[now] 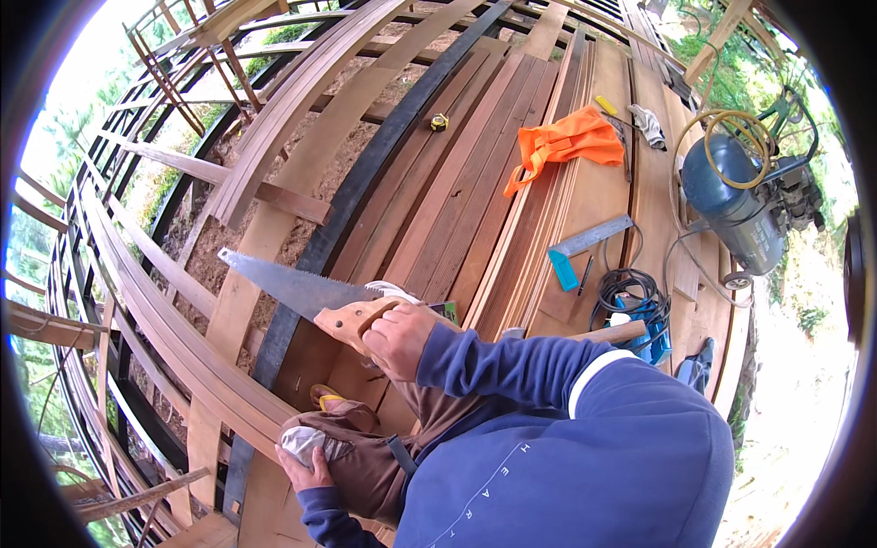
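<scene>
My right hand [400, 342] is closed round the wooden handle of a handsaw [297, 283]. The saw's grey blade points to the left, over the dark metal beam [315, 251] and the edge of the boards, with its toothed edge on the far side. No wood can be seen being cut by it. My left hand [306, 469] rests on my bent knee, beside a pale grey patch [304, 444] on the brown trousers. Its fingers lie along the knee, partly hidden, and hold nothing I can see. A sandalled foot [327, 398] shows below the saw handle.
Brown deck boards [457, 210] run away from me. On them lie a tape measure [439, 121], orange cloth [571, 146], teal-handled square [585, 247], coiled black cable [630, 297] and glove [647, 126]. An air compressor [735, 201] stands right. Open gaps between beams show soil at left.
</scene>
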A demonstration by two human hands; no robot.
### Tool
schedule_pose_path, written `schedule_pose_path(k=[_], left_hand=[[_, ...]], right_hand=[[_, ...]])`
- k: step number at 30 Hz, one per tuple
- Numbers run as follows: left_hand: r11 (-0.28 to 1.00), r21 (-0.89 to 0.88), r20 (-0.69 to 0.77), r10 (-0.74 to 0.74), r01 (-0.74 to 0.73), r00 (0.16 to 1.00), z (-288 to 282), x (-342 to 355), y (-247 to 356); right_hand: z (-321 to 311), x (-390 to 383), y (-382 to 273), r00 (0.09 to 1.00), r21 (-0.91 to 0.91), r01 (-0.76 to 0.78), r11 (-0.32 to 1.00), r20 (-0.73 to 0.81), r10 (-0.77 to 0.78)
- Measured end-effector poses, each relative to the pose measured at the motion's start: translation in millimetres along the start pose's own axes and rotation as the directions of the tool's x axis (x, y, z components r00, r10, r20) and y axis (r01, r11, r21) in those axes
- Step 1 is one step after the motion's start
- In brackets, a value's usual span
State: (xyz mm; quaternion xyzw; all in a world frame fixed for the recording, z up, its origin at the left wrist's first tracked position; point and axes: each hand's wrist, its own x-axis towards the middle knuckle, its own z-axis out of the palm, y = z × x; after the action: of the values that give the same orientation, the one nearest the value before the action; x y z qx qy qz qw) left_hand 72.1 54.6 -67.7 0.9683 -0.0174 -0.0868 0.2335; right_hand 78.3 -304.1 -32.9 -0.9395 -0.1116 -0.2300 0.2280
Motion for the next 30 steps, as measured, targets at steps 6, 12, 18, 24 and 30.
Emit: schedule_pose_path(k=[6,12,18,24,30], left_hand=[[0.988,0.106,0.026,0.111,-0.113,0.993,-0.2,23.7,1.7],[0.988,0.104,0.048,0.11,-0.114,0.993,1.7,46.2,6.2],[0.988,0.03,-0.045,0.151,-0.15,0.988,-0.9,40.5,7.7],[0.988,-0.054,-0.084,0.143,-0.148,0.986,-5.3,35.9,5.2],[0.974,-0.098,-0.08,0.199,-0.206,0.977,-1.7,36.5,-13.7]], right_hand=[[4.8,2.2,3.8,1.0,0.044,0.01,0.999,0.004,-0.01],[-3.1,2.5,4.0,0.999,0.088,-0.012,0.996,0.035,0.009],[-0.6,2.8,4.5,0.995,0.115,-0.038,0.993,0.099,0.027],[-16.1,-20.1,21.8,0.993,0.076,-0.112,0.991,-0.02,0.114],[-67.7,-140.1,55.0,0.938,-0.376,-0.259,0.89,0.123,0.325]])
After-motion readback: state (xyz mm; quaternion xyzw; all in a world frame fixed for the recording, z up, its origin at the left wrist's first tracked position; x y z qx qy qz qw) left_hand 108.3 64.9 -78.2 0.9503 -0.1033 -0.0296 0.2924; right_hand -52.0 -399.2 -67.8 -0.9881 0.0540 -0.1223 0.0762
